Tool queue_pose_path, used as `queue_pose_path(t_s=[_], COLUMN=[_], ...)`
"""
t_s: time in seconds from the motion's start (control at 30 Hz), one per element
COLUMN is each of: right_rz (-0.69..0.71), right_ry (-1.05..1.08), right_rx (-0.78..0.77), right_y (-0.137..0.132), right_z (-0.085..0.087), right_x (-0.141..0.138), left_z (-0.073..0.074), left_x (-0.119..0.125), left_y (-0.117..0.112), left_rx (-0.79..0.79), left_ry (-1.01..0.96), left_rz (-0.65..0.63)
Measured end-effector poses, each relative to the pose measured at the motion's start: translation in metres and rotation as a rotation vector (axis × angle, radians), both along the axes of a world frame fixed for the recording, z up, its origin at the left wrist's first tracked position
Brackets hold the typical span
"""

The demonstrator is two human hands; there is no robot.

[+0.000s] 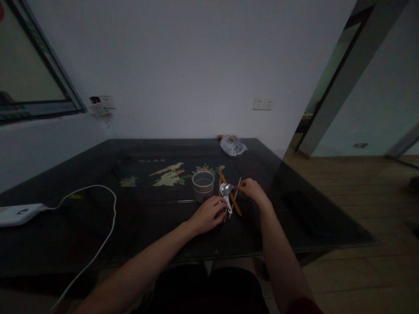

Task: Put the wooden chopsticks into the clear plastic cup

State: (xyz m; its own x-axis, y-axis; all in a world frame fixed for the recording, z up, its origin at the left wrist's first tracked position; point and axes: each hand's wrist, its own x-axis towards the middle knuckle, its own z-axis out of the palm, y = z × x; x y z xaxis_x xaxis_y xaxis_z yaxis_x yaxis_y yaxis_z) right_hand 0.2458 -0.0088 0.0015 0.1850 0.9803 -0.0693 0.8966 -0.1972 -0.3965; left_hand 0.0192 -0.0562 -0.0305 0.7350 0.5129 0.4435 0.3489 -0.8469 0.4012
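1. The right hand [250, 189] is pinching the metal spoon [226, 189] by its handle, the bowl overlapping the white spoon [228, 202].
2. The left hand [209, 213] is reaching in front of the clear cup [203, 183], fingers at the white spoon (whether they are gripping it, I cannot tell).
3. Wooden chopsticks [236, 207] are lying crossed on the dark table [157, 218], around the spoons.
4. A crumpled plastic bag [233, 146] is sitting near the wall [183, 78].

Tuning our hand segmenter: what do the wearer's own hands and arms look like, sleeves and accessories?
Left hand and right hand: no gloves, bare wrists, bare forearms. A dark red sleeve shows at the right arm's bottom edge; none visible on the left. Possibly a ring on a left finger, too small to confirm.
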Motion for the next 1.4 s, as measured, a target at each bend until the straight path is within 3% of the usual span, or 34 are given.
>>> queue_pose_path(t_s=[0.23, 0.7, 1.4], right_rz=[0.093, 0.126, 0.164], right_ry=[0.014, 0.023, -0.066], right_rx=[-0.033, -0.072, -0.127], right_y=[0.001, 0.006, 0.001], right_z=[-0.002, -0.016, -0.01], right_x=[-0.011, -0.014, -0.024], left_z=[-0.002, -0.006, -0.009], left_x=[0.001, -0.001, -0.003], left_y=[0.0, 0.003, 0.005], left_rx=[-0.014, -0.015, -0.004], left_ry=[0.016, 0.024, 0.055], left_rz=[-0.008, -0.035, -0.047])
